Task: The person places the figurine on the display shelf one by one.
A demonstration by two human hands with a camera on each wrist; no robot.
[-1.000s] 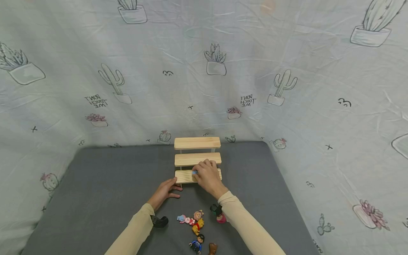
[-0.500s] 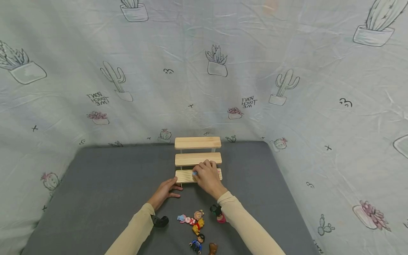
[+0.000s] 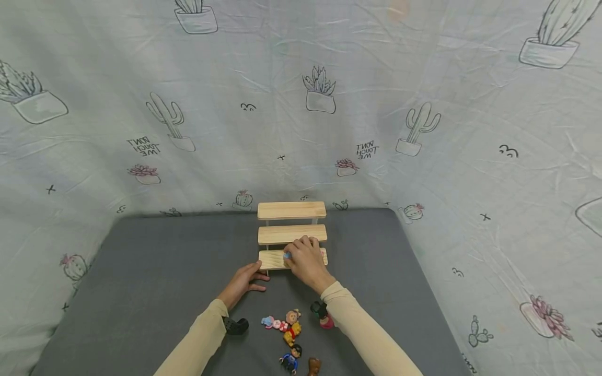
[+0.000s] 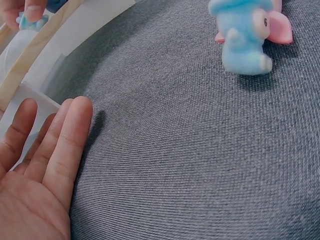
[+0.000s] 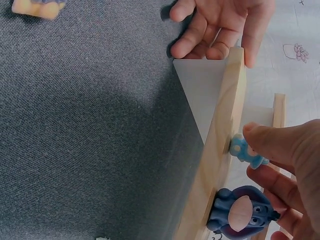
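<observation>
Right grip (image 5: 280, 165) pinching blue figure (image 5: 246, 149) — wrist-view only

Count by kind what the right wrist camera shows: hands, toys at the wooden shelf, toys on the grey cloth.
Hands: 2, left hand and right hand
Toys at the wooden shelf: 2, light-blue toy and purple-blue toy
Toys on the cloth: 1, yellow toy, cut off
Total: 5

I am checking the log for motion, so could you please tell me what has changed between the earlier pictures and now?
Nothing visibly changed. The right hand still pinches a small light-blue toy figure at the lowest step of the three-tier wooden shelf, and the left hand still rests against that step's left end.
</observation>
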